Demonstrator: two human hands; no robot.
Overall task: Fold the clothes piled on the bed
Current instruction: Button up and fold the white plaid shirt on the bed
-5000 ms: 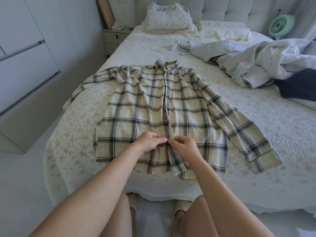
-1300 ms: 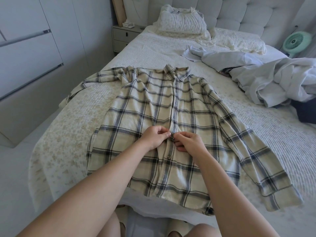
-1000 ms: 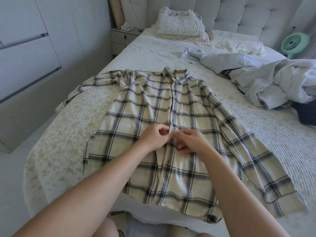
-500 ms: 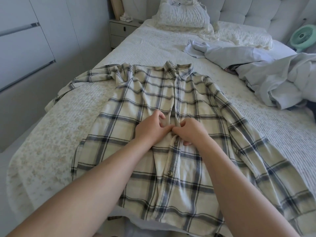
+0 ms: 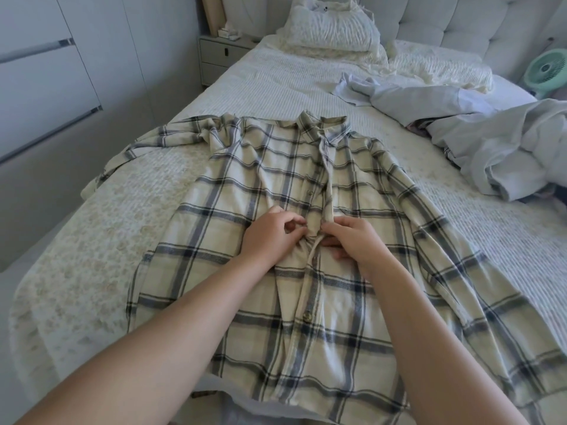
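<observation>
Both hands now sit farther up the front of the shirt (image 5: 239, 210) than five seconds ago, when they worked close to the near hem; buttons show fastened below them, so the closing is climbing toward the collar. The left hand (image 5: 270, 237) pinches the left edge of the front opening, fingers curled on the cloth, and the right hand (image 5: 352, 240) pinches the right edge just beside it, the two hands nearly touching at mid-chest. Above them the opening gapes loose up to the collar. By my reading the shirt is still being buttoned, so folding proper has not begun.

On the far left stand pale cupboard doors (image 5: 46, 96) with long bar handles, then a small bedside table (image 5: 221, 61). The shirt lies face up and spread flat on the bed (image 5: 101, 240), its left sleeve reaching toward the bed's left edge, its hem hanging over the near edge. At the far end lie pillows (image 5: 331, 35) against a padded headboard (image 5: 454, 23). To the right waits a rumpled heap of pale clothes (image 5: 491, 139), unfolded, and past it a green fan (image 5: 547, 72).
</observation>
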